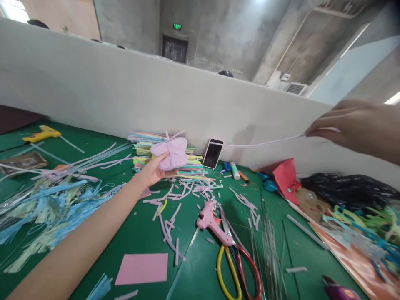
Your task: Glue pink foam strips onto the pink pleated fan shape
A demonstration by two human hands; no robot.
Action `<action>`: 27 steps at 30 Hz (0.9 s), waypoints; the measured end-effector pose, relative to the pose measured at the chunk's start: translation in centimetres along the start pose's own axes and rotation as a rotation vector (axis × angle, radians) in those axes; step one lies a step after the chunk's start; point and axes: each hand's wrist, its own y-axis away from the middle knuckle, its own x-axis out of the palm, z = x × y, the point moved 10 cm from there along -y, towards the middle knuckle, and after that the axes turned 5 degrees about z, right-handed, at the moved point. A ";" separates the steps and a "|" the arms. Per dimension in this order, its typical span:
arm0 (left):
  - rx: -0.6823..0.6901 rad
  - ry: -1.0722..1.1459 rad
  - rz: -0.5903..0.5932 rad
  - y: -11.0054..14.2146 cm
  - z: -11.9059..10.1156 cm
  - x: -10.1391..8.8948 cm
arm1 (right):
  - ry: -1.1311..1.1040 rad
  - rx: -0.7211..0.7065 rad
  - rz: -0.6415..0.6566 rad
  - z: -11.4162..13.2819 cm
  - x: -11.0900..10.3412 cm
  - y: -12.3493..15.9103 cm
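Note:
My left hand [153, 170] is stretched out over the green table [143, 233] and grips a lilac butterfly-shaped stack of paper [170, 153] tied round its middle with a thin lilac strip. That strip [262, 144] runs taut to the right, where my right hand [353, 125] pinches its end, raised well above the table. Behind the butterfly lies a pile of multicoloured paper sheets [146, 143].
On the table lie a pink glue gun [210, 221], yellow and red scissors [237, 266], a pink paper square [142, 268], a phone [213, 153] leaning on the white partition [125, 91], a yellow glue gun [42, 134], red paper [286, 175], blue fringes [46, 204] and lilac scraps [187, 189].

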 end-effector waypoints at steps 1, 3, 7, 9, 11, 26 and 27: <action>0.005 -0.008 -0.006 0.1 -0.7 -0.2 | 0.109 0.025 -0.103 1.2 -0.6 0.0; 0.031 -0.020 -0.024 0.3 -2.3 -0.8 | 0.111 0.008 -0.098 4.5 1.2 -0.6; 0.098 -0.037 -0.041 0.6 -5.4 -1.5 | -0.071 -0.059 0.202 11.9 10.2 -2.1; 0.104 -0.047 -0.038 0.5 -5.9 -1.4 | -0.121 -0.136 0.339 15.6 14.9 -2.7; 0.081 -0.057 -0.032 0.2 -5.2 -0.9 | -0.154 -0.157 0.432 17.5 18.7 -4.1; 0.180 -0.063 -0.186 -3.0 1.2 -1.1 | -0.147 0.071 0.364 9.5 27.4 -18.3; 0.182 -0.064 -0.191 -3.1 1.2 -1.3 | -0.152 0.071 0.363 9.5 27.6 -18.4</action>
